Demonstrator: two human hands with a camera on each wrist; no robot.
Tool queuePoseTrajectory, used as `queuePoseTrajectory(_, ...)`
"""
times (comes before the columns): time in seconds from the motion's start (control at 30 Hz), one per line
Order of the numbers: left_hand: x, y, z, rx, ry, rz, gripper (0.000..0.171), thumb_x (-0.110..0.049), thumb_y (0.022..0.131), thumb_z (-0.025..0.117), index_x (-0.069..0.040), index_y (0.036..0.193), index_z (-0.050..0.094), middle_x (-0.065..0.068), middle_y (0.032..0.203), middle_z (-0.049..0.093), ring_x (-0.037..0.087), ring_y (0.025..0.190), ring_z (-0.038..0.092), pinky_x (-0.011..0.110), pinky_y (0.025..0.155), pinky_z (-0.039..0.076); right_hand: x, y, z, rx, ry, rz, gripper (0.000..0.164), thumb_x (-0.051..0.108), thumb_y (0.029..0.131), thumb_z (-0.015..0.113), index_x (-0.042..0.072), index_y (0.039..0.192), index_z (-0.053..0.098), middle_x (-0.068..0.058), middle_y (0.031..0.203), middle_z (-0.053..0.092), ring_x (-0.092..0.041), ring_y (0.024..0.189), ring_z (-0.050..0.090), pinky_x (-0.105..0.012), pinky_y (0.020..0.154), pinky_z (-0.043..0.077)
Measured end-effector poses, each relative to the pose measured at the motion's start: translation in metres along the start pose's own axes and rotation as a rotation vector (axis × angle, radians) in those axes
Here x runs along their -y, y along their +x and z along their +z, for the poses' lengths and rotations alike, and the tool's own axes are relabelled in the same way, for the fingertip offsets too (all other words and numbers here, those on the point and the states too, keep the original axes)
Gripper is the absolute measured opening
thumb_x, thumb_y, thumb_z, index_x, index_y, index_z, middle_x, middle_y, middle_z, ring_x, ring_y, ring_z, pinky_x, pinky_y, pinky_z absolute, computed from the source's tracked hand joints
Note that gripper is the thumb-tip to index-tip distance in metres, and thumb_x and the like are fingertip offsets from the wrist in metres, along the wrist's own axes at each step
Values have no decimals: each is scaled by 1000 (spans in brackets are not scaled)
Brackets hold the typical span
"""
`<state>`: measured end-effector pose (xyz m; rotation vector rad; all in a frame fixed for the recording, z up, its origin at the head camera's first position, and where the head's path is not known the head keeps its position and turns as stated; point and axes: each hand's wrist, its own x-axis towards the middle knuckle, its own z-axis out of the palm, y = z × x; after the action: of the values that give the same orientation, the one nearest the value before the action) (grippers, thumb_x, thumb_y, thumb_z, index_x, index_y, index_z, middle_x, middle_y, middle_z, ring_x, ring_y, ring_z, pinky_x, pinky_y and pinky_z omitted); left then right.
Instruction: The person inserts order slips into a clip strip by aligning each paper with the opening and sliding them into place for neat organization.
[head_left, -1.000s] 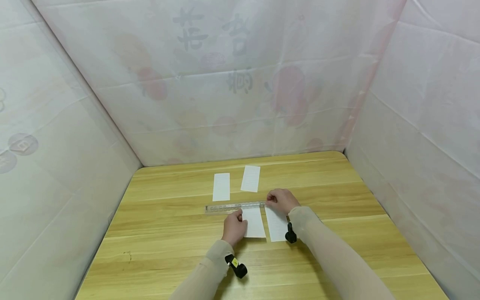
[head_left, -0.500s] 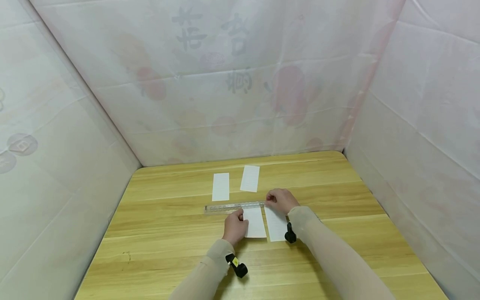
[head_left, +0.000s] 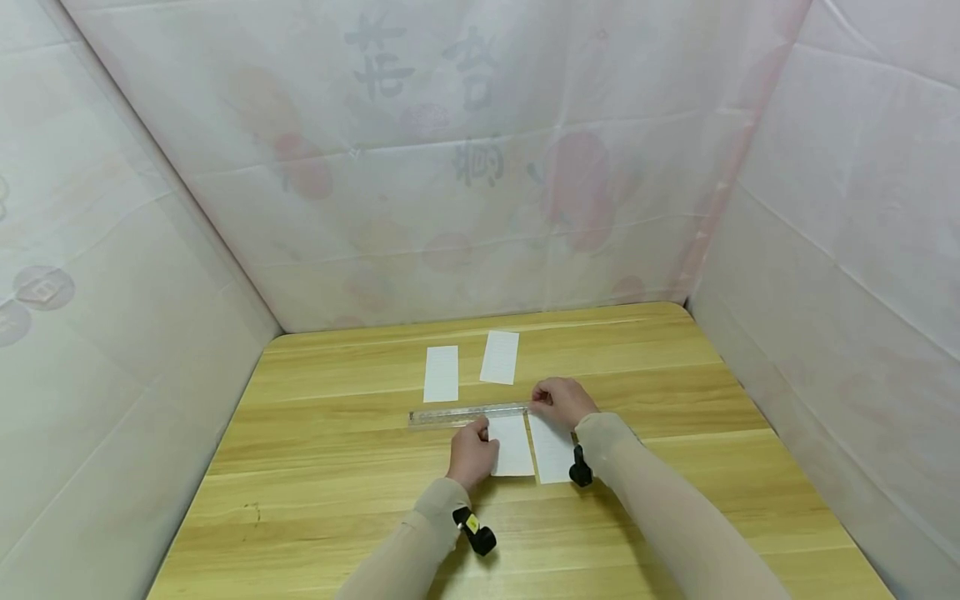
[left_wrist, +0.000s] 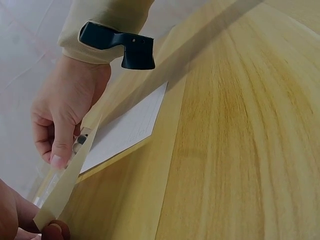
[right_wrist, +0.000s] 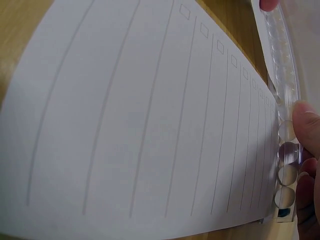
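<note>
My left hand (head_left: 472, 457) pinches the far left corner of a white paper slip (head_left: 513, 452), thumb on one face in the left wrist view, where the slip (left_wrist: 62, 192) stands tilted off the table. Its far edge meets a long clear plastic strip (head_left: 450, 416), which has a row of round shapes along it in the right wrist view. With thumb and curled fingers, my right hand (head_left: 564, 402) grips the strip's right end. A second slip (head_left: 551, 452), printed with lines and small boxes, lies below that hand, its far edge at the strip and partly hidden by the wrist.
Two more white slips, a left one (head_left: 441, 373) and a right one (head_left: 499, 357), lie flat beyond the strip. The wooden table (head_left: 315, 500) is enclosed by pale printed cloth walls (head_left: 450, 233) at the back and both sides.
My left hand has shifted slightly to the right along the strip, carrying its paper slip closer to the second slip. My right hand and the strip have stayed almost still.
</note>
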<state>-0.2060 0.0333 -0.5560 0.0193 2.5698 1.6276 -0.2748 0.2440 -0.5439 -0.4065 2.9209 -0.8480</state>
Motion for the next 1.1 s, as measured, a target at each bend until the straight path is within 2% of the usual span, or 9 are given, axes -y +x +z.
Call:
queuePoseTrajectory(0.43, -2, -2, 1, -19, 33, 45, 26, 7, 81, 55, -3, 71, 33, 0, 63, 27, 15, 57, 25, 28, 53, 21, -2, 0, 1, -8, 27, -13, 10, 27, 85, 75, 22, 81, 67, 10, 76, 60, -11, 70, 53, -31, 67, 45)
queuePoseTrajectory(0.53, -3, -2, 1, -19, 40, 38, 25, 7, 81, 56, -2, 72, 34, 0, 63, 27, 15, 57, 26, 28, 53, 22, -3, 0, 1, -5, 22, -14, 10, 28, 85, 74, 23, 81, 67, 10, 76, 59, -11, 70, 53, -31, 68, 45)
queuePoseTrajectory(1.1, -1, 0, 6, -48, 64, 35, 26, 6, 79, 58, -8, 67, 39, -2, 63, 35, 13, 57, 32, 27, 52, 25, -4, 1, 2, -16, 14, -17, 10, 28, 84, 75, 22, 82, 67, 10, 77, 59, -10, 70, 52, -31, 67, 45)
